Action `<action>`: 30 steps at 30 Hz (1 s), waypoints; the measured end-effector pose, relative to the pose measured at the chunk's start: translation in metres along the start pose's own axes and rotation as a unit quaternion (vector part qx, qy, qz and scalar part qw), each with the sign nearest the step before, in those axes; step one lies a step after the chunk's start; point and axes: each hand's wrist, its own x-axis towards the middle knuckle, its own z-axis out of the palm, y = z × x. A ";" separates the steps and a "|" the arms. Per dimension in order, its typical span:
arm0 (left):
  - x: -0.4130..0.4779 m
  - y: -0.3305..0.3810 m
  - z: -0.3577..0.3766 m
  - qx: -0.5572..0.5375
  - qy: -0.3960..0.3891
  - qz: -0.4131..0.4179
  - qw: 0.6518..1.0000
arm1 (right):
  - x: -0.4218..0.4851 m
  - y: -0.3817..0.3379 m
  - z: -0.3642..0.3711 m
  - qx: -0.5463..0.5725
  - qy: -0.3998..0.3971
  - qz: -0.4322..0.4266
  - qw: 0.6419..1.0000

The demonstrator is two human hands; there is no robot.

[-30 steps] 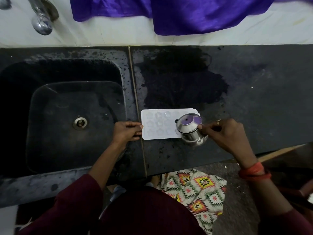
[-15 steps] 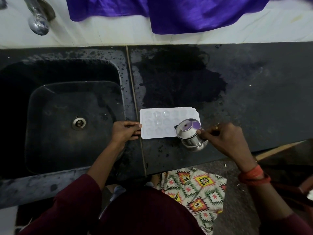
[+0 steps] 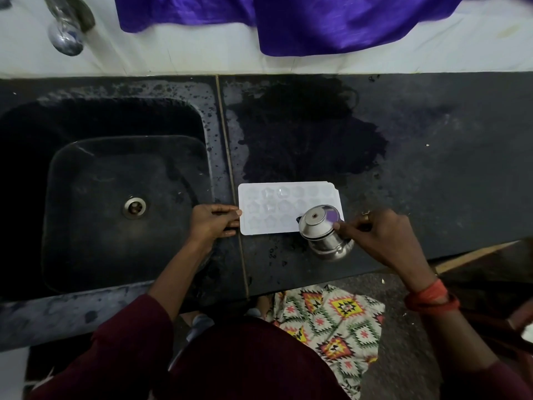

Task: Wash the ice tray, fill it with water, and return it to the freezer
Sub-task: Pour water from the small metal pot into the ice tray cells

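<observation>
A white ice tray with star-shaped cells lies flat on the black counter, just right of the sink. My left hand pinches the tray's left edge. My right hand grips a small steel cup, tilted with its mouth over the tray's near right corner. The cup hides that corner.
A deep black sink with a round drain lies to the left. A steel tap hangs above it at the wall. A wet patch darkens the counter behind the tray. Purple cloth hangs on the wall.
The steel cup has shifted slightly toward me and tilted further over the tray's right corner. My left hand stays on the tray's left edge.
</observation>
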 end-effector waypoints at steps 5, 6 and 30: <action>0.000 0.000 0.000 -0.002 0.003 0.001 1.000 | 0.002 0.001 0.001 -0.007 0.002 -0.002 1.000; 0.000 0.000 0.000 -0.002 0.003 0.001 1.000 | 0.002 0.001 0.001 -0.006 0.002 -0.001 1.000; -0.001 0.002 0.000 0.002 0.001 0.000 1.000 | -0.005 0.012 -0.017 0.015 -0.001 0.015 1.000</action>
